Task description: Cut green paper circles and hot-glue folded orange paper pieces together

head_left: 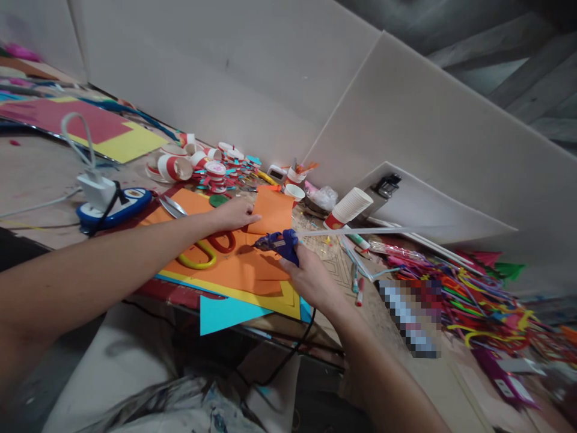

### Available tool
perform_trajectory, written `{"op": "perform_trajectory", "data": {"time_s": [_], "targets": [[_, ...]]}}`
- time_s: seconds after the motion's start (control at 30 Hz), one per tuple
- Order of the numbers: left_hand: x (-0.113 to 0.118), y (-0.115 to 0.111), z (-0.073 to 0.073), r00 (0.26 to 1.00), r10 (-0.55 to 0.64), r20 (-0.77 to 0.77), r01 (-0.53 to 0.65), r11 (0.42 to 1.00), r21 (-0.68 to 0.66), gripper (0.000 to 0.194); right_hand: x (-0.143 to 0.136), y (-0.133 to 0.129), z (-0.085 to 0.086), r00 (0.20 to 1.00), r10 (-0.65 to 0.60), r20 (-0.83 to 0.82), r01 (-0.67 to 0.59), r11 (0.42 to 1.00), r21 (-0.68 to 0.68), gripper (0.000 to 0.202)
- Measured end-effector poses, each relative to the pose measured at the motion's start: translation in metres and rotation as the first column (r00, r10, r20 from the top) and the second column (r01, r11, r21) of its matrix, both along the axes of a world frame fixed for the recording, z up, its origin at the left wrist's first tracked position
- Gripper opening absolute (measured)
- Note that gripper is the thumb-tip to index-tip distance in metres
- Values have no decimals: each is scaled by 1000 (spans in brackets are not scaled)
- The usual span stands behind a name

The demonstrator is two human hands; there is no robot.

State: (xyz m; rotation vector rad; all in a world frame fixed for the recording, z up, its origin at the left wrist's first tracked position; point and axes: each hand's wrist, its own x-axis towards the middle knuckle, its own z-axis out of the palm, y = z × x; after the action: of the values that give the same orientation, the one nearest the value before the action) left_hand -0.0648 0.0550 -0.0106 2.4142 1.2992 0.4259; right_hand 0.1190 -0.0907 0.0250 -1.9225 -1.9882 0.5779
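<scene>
A blue hot glue gun (280,242) is gripped in my right hand (307,273), its nozzle toward the left. A long translucent glue stick (360,231) juts from its back. My left hand (237,213) has its fingers curled at the edge of a raised piece of orange paper (274,207). Under both hands lie larger orange sheets (265,276) over a yellow sheet (293,304) and a blue sheet (229,314). Scissors (201,260) with yellow and red handles rest beneath my left forearm.
Left of the sheets is a blue power strip (115,210) with a white plug. Paper-cup figures (215,175) stand at the back. A leaning stack of paper cups (349,207) and many coloured pipe cleaners (473,300) are to the right. A black cord (293,355) hangs at the table edge.
</scene>
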Motion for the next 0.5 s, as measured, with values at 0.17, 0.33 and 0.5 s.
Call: {"op": "perform_trajectory", "data": {"time_s": [0.17,0.33,0.5], "targets": [[0,0,-1,1000,3,5,-3,1000,-3,42,-5,12,-6,1000,-3,-9,3,1000,16,31],[0,1,-1,1000,5,-6,-5,1000,15,42,-9,22,-13,999,16,-44,-15,999,44,35],[-1,-1,1,999,-13,30,13,1000,-22,44,-1,17,-16,999,18,-47,-15,997,74,30]]}}
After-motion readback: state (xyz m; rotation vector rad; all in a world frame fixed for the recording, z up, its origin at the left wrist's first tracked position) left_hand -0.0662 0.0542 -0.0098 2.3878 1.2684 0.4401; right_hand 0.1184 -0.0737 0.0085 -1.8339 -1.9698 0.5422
